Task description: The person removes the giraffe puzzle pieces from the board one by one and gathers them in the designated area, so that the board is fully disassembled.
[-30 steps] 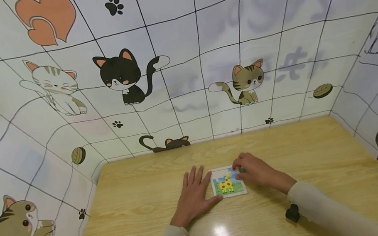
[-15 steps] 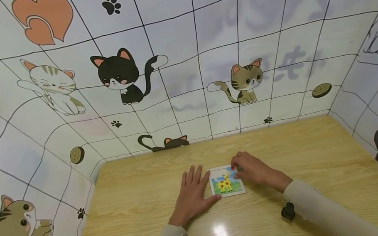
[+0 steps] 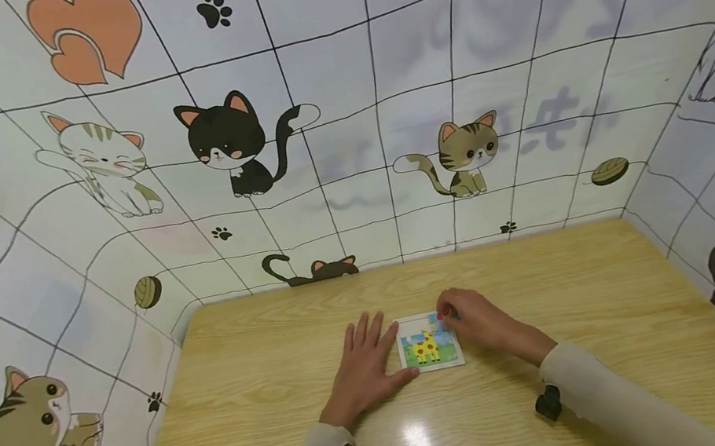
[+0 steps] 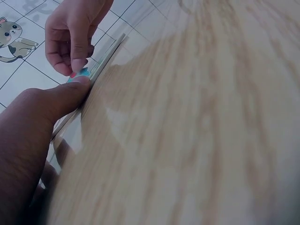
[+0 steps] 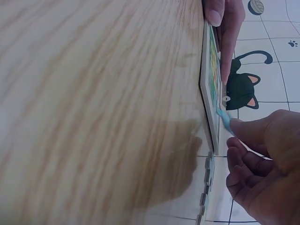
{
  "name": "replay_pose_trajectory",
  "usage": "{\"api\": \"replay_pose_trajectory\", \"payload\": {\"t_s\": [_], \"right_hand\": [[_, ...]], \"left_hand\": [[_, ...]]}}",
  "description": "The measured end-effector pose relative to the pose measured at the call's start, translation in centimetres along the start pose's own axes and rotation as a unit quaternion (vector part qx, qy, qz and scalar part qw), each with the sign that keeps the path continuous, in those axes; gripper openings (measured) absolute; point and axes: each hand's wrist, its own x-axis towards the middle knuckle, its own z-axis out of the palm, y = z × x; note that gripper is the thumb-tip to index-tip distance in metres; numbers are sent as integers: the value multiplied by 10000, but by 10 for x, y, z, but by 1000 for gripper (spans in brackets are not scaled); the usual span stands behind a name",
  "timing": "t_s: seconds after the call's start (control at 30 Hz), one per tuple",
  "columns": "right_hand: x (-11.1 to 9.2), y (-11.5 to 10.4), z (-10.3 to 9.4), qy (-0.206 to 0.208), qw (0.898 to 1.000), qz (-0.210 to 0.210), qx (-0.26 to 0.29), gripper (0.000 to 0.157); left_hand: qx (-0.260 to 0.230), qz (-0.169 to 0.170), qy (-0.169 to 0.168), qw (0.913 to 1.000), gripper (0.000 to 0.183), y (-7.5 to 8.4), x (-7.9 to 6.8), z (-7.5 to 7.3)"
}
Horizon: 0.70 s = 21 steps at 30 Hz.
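Observation:
A jigsaw puzzle (image 3: 429,350) with a yellow giraffe picture lies in a white frame on the table. My left hand (image 3: 366,369) rests flat beside it, fingers spread, its thumb and index finger touching the left side of the frame. At the upper right corner my right hand (image 3: 478,317) pinches a small blue puzzle piece (image 5: 225,121) between thumb and fingers. A red spot shows by the fingertips in the head view. In the right wrist view the piece is tilted, its lower edge at the puzzle's surface; whether it is seated cannot be told.
The wooden table (image 3: 262,335) extends around the puzzle, with walls (image 3: 342,138) printed with cats at the back and sides. In the right wrist view a jagged pale strip (image 5: 206,187) lies beyond the frame's near corner.
My right thumb and fingers have shifted slightly at the upper right corner, and more of the blue area there now shows. My left hand stays in place.

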Motion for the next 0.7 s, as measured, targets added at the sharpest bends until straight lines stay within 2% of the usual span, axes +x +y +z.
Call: {"api": "replay_pose_trajectory", "payload": {"t_s": [0.13, 0.37, 0.7], "right_hand": [[-1, -1, 1, 217, 9993, -24, 318, 8], [-2, -2, 1, 361, 9978, -253, 492, 6], [-5, 7, -3, 864, 9939, -273, 629, 5]], "left_hand": [[11, 20, 24, 10000, 97, -1, 1, 3], [-31, -65, -6, 10000, 98, -3, 1, 6], [16, -34, -5, 10000, 98, -3, 1, 5]]}}
